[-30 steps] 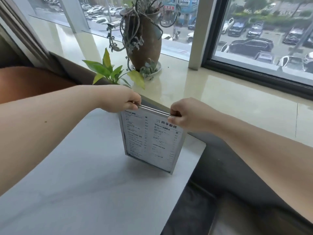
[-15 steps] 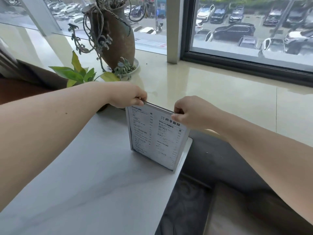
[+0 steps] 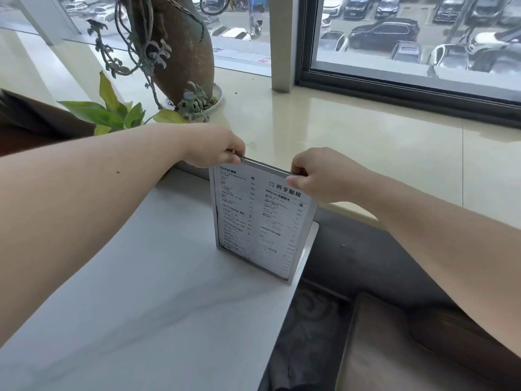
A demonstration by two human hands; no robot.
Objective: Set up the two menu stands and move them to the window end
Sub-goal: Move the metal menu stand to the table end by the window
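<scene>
A menu stand (image 3: 259,221) with a silver frame and a printed black-and-white menu stands upright at the far right corner of the white table (image 3: 146,292), next to the window sill. My left hand (image 3: 217,148) pinches its top left corner. My right hand (image 3: 315,173) pinches its top right corner. Two thin edges show along the top, so a second stand may sit right behind the first; I cannot tell for sure.
A tall brown plant pot (image 3: 174,49) on a saucer and a leafy green plant (image 3: 112,111) stand on the cream sill (image 3: 366,142) beyond the table. A dark bench seat (image 3: 394,334) lies right of the table. A window (image 3: 423,32) overlooks parked cars.
The stand has slid a little toward the table's window end and right edge, both hands still on its top corners. My head has moved closer.
</scene>
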